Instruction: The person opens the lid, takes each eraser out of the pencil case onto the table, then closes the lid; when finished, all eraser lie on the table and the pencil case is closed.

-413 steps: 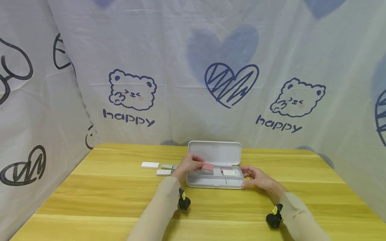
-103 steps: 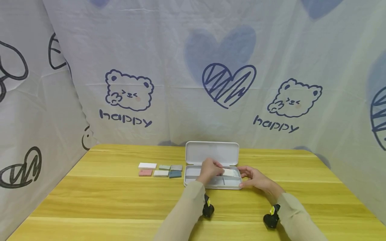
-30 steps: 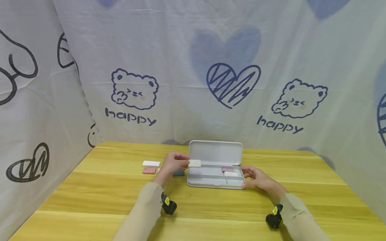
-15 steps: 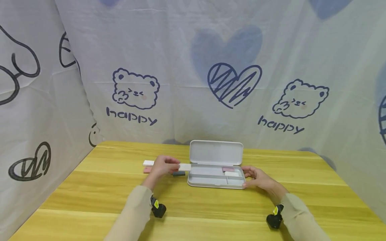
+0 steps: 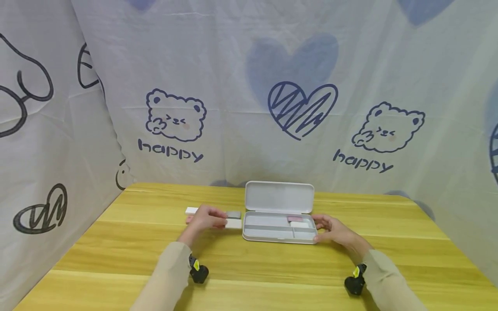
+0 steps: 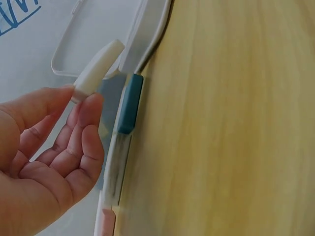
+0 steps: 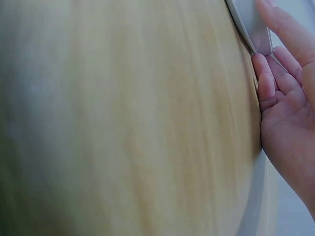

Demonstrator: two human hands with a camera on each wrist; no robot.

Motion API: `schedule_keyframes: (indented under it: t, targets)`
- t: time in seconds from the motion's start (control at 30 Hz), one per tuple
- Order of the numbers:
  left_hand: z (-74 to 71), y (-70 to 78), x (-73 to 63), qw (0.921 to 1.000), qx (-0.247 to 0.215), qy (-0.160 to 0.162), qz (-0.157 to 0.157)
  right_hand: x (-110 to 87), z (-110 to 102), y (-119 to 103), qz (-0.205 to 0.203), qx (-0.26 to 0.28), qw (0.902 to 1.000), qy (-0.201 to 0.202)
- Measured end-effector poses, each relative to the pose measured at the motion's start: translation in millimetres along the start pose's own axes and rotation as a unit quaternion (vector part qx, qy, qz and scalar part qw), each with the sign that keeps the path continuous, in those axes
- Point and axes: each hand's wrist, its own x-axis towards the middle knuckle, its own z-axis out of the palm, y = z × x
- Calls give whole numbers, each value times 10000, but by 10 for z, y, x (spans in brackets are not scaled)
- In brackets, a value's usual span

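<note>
My left hand pinches a white eraser by one end between thumb and fingertips. In the left wrist view this eraser is raised above a dark teal eraser. A grey eraser shows just behind it in the head view. The light grey pencil case lies with its lid up, right of the held eraser. Inside its back compartment are a mauve eraser and a white one. My right hand grips the case's right end, thumb at the front rim, fingers against the side.
Left of the case, other erasers lie grouped on the wooden table, partly hidden by my left hand. Among them are a white eraser and a pink eraser. A printed cloth hangs behind the table.
Earlier my left hand held the pink eraser, now on the table at left. Since then it has reached into the case and carried the white eraser left and down. My right hand has stayed put.
</note>
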Motion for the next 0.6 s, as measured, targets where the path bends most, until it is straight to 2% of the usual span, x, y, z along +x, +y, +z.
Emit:
schedule_keyframes:
  t: [0.4, 0.6]
  targets:
    - [-42, -90, 1, 9990, -23, -287, -350, 4, -8, -3, -55, 35, 10000, -25]
    - [-31, -107, 10, 9982, 30, -525, -303, 6, -10, 18, -116, 104, 9998, -82]
